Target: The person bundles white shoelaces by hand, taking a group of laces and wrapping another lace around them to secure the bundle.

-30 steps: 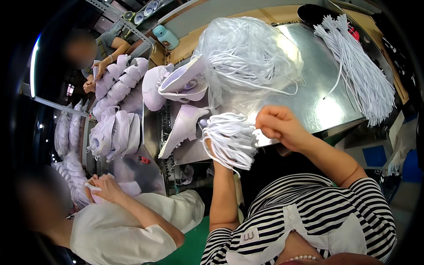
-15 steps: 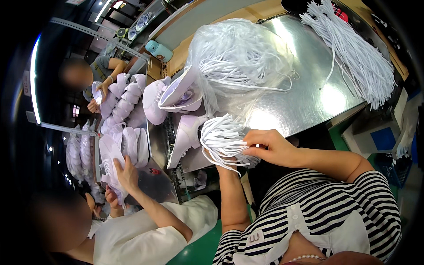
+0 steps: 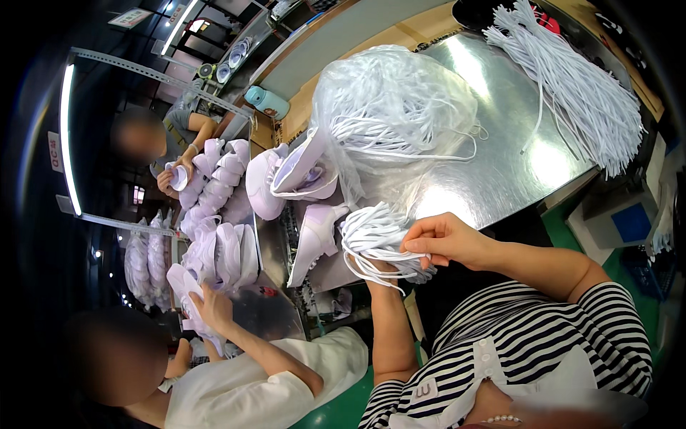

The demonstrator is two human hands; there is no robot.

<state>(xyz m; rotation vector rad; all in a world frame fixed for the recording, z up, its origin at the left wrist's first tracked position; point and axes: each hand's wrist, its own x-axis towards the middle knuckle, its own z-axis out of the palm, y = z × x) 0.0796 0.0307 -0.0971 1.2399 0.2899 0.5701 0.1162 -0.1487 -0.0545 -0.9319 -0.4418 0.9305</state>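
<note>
Drooping over the left hand (image 3: 386, 274), one bundle of white laces (image 3: 377, 230) is gripped on the near side of the plastic bag (image 3: 400, 93); most of the left fingers are covered by it. The bundle's long axis is laid roughly left to right, parallel to the bag's near edge, with the loose ends turned toward the right hand (image 3: 444, 242). By that hand, nearer than the bag's right side to those ends, a strand or two seems to be pinched between thumb and fingers. The left hand is set closer to the bundle's middle, underneath it. Just left of the bag, three pale lilac shoes are seen: one (image 3: 314, 239) is stood nearest the bundle, and a pair (image 3: 266, 187) is leaned together farther off. More laces, too tangled to be counted, are held inside the bag, which is rested on one metal table (image 3: 511, 125). To the bag's right, a second, larger bundle (image 3: 572, 93) is laid. Beyond the bag's left side, one turquoise bottle (image 3: 267, 101) is placed, and two co-workers are seen, one white-shirted (image 3: 236, 393), one grey-shirted (image 3: 205, 132).
</note>
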